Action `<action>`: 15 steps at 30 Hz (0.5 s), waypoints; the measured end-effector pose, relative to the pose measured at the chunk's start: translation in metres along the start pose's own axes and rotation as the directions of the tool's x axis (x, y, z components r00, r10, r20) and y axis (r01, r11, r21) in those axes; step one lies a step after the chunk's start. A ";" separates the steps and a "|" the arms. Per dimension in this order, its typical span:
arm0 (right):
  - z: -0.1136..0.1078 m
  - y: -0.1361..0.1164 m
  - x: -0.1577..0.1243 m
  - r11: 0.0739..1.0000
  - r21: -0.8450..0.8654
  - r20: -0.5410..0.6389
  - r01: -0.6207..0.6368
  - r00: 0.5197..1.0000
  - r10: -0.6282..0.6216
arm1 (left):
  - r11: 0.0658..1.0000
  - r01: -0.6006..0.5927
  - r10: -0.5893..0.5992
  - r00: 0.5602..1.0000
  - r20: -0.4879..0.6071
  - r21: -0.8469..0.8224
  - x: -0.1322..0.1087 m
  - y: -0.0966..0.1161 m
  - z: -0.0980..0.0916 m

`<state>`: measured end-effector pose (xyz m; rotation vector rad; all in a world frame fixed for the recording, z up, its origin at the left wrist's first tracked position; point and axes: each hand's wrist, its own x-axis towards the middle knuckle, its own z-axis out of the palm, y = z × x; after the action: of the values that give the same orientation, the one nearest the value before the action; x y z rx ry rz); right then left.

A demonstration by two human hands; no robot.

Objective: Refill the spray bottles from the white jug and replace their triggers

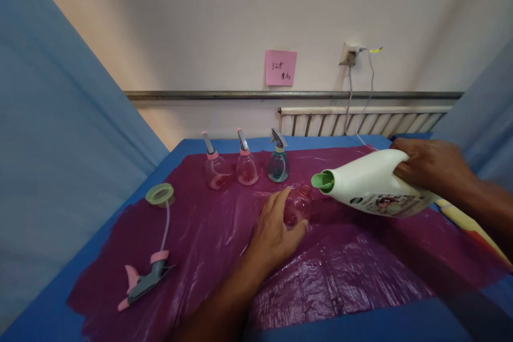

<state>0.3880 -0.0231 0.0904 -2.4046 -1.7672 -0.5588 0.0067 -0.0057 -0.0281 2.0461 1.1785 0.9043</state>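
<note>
My left hand (276, 227) is wrapped round a clear pink spray bottle (298, 206) without its head, its open neck tilted to the right. By its handle, my right hand (420, 163) grips a white jug (372, 184) with a printed label. The jug lies nearly level, and its green spout (323, 181) points at the pink bottle's neck, a small gap apart. I cannot make out any liquid coming from the spout. A grey and pink spray head (148, 278) with a tube lies at the left, near a pale green funnel (159, 193).
Two pink spray bottles (218, 171) and a blue one (278, 164) stand at the back, heads fitted. A purple plastic sheet (208, 235) covers the blue table (344, 328). Blue curtains (60, 144) hang at both sides. A cable runs from the wall socket (350, 55).
</note>
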 end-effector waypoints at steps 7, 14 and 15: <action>-0.010 0.003 0.004 0.999 -0.045 0.006 0.005 1.000 -0.005 | 1.000 -0.017 0.017 1.000 0.001 -0.004 0.000 -0.001 0.001; -0.020 0.005 0.008 0.981 -0.164 0.031 0.103 0.995 -0.099 | 0.999 -0.034 0.034 0.999 0.004 -0.003 -0.001 -0.006 0.002; -0.021 0.005 0.009 0.977 -0.176 0.032 0.117 0.993 -0.114 | 0.999 -0.039 0.039 0.999 0.004 -0.002 -0.001 -0.006 0.002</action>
<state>0.3903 -0.0232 0.1139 -2.4404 -1.9542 -0.7361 0.0050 -0.0046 -0.0345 2.0748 1.1389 0.9196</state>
